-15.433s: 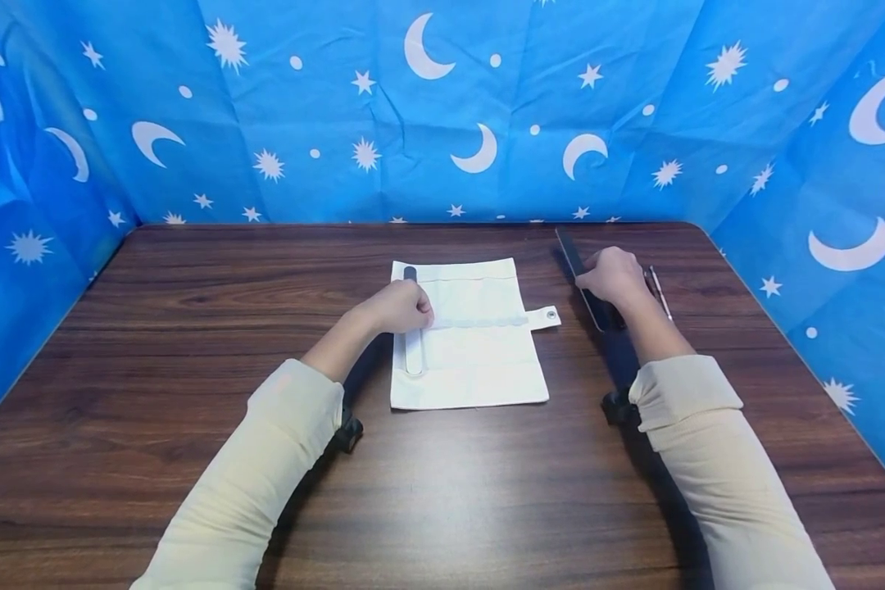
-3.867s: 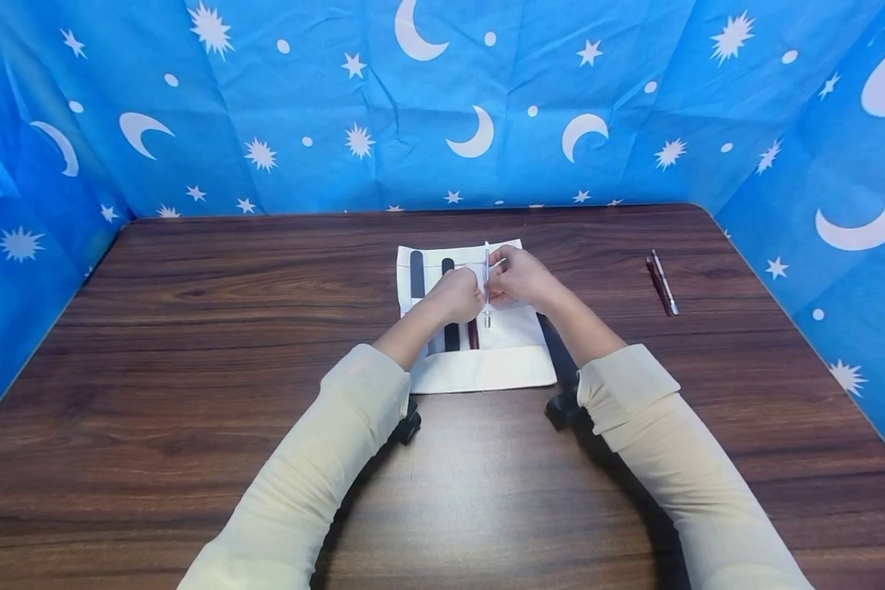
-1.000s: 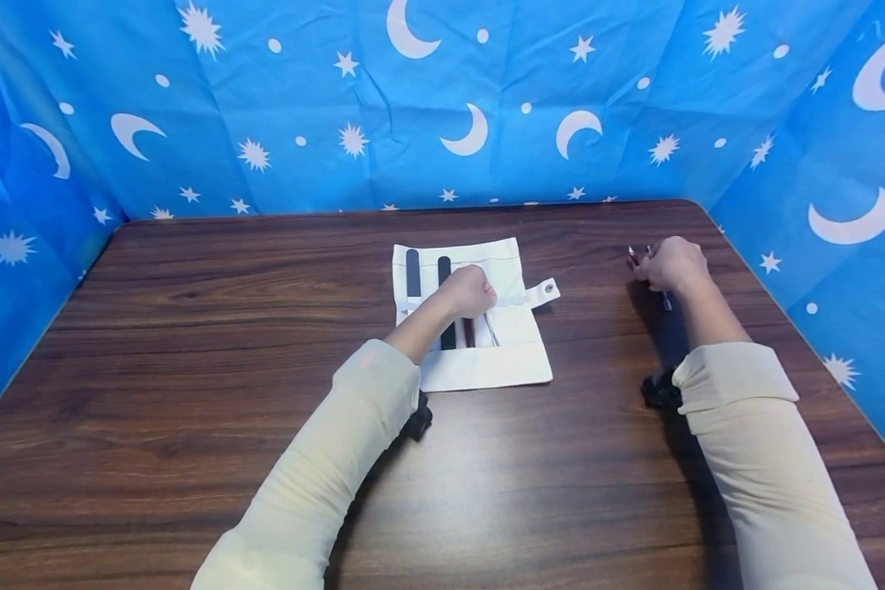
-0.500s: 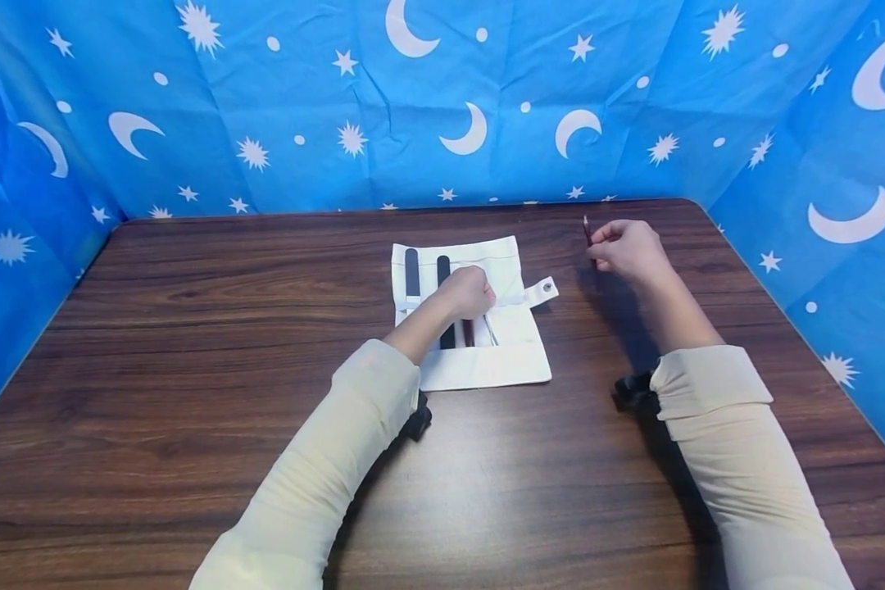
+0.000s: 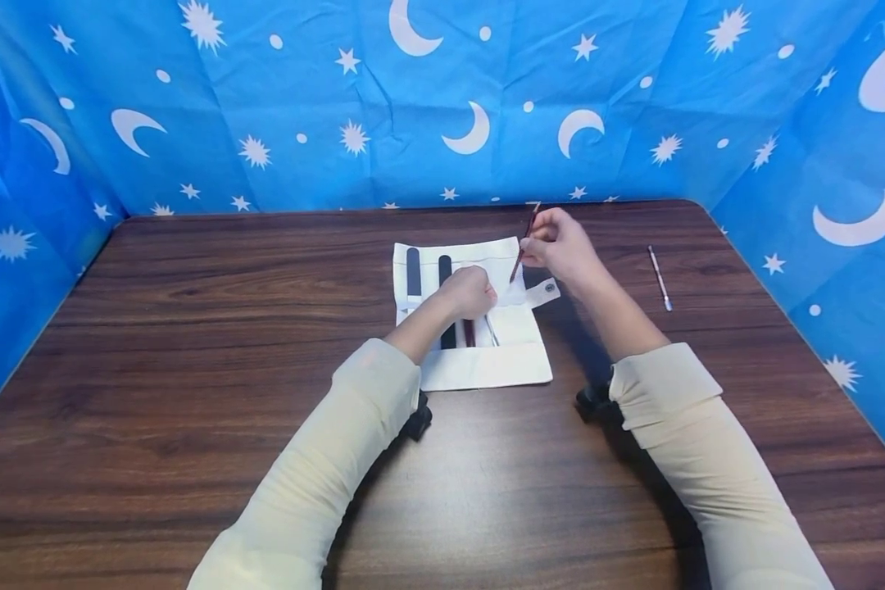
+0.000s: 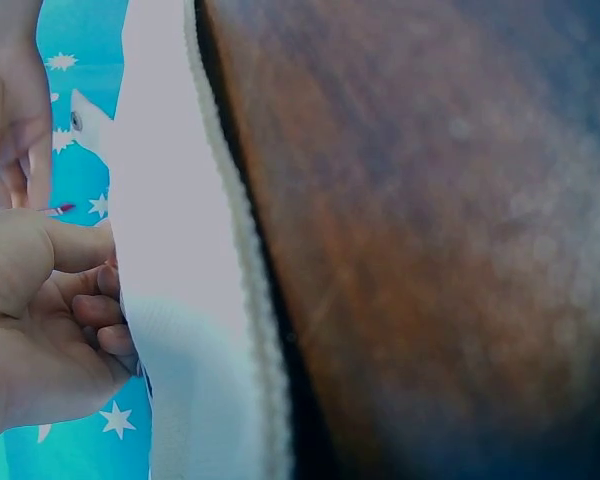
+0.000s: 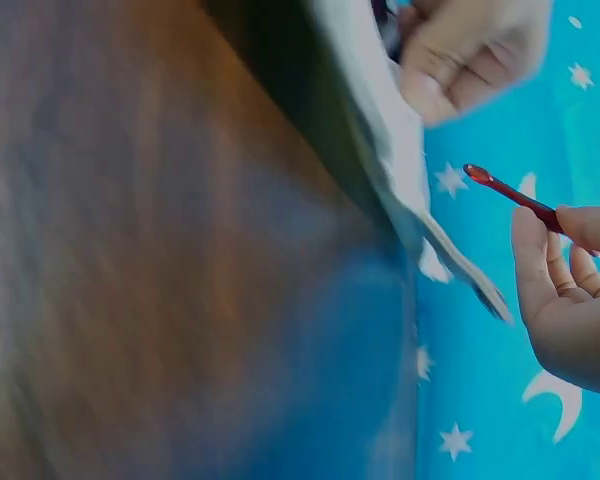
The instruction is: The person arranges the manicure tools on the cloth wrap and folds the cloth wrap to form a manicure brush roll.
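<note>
A white cloth tool pouch [image 5: 487, 370] lies unfolded on the table. My left hand [image 5: 466, 292] is over its middle; in the left wrist view, thumb and curled fingers pinch the cloth edge. In the pouch sit two dark flat files [image 5: 413, 272], a dark red stick [image 5: 469, 333] and a thin silver rod [image 5: 492, 330], partly covered by cloth and hand. Between thumb and fingertips, my right hand [image 5: 569, 252] holds a slim dark red stick [image 7: 505, 188] with a small scooped tip. It slants over the pouch's upper right corner, scooped tip pointing down.
A slim rod with a silvery end [image 5: 660, 279] lies on the wooden table [image 5: 192, 344] at right. The pouch's snap tab [image 5: 543, 292] sticks out to the right, under my right hand. A blue curtain [image 5: 302, 98] with moons and stars stands behind the table.
My right hand has picked up the dark red stick from the right side and carried it left to the pouch. The left hand has stayed in place over the last second.
</note>
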The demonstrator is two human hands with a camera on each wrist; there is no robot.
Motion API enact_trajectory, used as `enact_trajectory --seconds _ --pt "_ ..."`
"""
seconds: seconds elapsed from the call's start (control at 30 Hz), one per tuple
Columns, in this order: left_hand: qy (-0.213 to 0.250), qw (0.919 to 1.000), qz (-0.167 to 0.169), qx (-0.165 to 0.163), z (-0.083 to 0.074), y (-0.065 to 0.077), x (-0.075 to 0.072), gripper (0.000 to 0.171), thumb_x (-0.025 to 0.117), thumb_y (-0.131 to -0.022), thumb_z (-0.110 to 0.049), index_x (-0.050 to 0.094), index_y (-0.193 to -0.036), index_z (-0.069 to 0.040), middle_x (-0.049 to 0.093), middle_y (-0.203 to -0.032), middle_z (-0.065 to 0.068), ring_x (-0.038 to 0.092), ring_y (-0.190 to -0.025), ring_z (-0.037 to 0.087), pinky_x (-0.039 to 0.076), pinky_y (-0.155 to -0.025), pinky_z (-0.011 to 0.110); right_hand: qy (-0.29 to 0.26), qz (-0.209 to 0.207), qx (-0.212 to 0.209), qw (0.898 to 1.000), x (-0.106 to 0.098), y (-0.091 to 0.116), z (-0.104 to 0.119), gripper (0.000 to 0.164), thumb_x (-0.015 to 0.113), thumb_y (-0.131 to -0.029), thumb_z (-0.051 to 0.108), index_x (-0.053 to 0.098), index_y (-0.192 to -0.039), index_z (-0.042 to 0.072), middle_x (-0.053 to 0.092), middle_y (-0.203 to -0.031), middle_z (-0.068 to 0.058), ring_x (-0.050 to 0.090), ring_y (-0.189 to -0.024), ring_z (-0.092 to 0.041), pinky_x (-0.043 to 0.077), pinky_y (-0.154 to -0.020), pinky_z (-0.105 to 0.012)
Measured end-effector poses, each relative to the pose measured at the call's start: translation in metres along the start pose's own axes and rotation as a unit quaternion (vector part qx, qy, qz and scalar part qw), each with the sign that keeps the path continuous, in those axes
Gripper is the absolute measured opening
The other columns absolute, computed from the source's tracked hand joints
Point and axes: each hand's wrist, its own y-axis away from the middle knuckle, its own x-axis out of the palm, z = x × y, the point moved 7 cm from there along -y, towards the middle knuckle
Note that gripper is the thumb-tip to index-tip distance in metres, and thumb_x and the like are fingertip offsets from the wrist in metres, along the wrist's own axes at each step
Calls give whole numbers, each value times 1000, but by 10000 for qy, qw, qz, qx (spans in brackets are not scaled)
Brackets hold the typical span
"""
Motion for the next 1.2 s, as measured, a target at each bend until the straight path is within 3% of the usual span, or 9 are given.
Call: enact_trajectory --seconds 0.2,0.37,0.6,0.83,0.97,1.2 --pt "100 9999 -27 -40 0 -1 -1 16 52 -91 -10 60 -78 -6 50 -71 2 45 -60 13 35 -56 22 824 439 258 9953 25 0 -5 18 53 -88 -6 42 -102 -3 52 -83 -12 60 -68 -14 52 -68 -29" --pt "43 10000 -79 -6 1 -1 -1 17 54 -91 -11 62 -77 -5 49 -69 2 45 -60 13 34 -55 21 1228 537 480 9898 30 0 -9 19 54 -89 -4 45 -106 -3 54 -84 -12 61 -72 -20 51 -71 -31" --pt "128 9999 -45 -73 1 -1 1 18 54 -92 -12 63 -78 -6 48 -68 2 45 -58 13 35 -55 22 1193 573 775 9882 28 2 -14 22 54 -90 -2 44 -109 -4 50 -88 -14 60 -71 -18 52 -69 -29" --pt "100 9999 -104 -5 0 0 0 33 51 -91 -8 48 -58 -10 37 -53 -1 40 -50 12 30 -49 22 1228 1148 938 9813 36 5 -25 23 53 -86 -6 44 -107 -9 54 -84 -15 57 -66 -14 52 -65 -27" --pt "68 9999 -92 53 -1 -1 0 37 50 -91 -8 45 -54 -11 34 -51 -1 39 -48 12 30 -47 21 1248 1400 1013 9770 40 7 -26 23 51 -86 -7 42 -107 -9 54 -85 -15 57 -68 -14 52 -66 -26" --pt "64 10000 -65 25 -1 -1 0 36 50 -91 -9 45 -56 -10 35 -51 -1 39 -48 12 30 -48 21 872 1338 1098 9810 40 9 -24 19 42 -97 10 38 -110 -3 49 -83 -15 56 -64 -15 51 -60 -25"
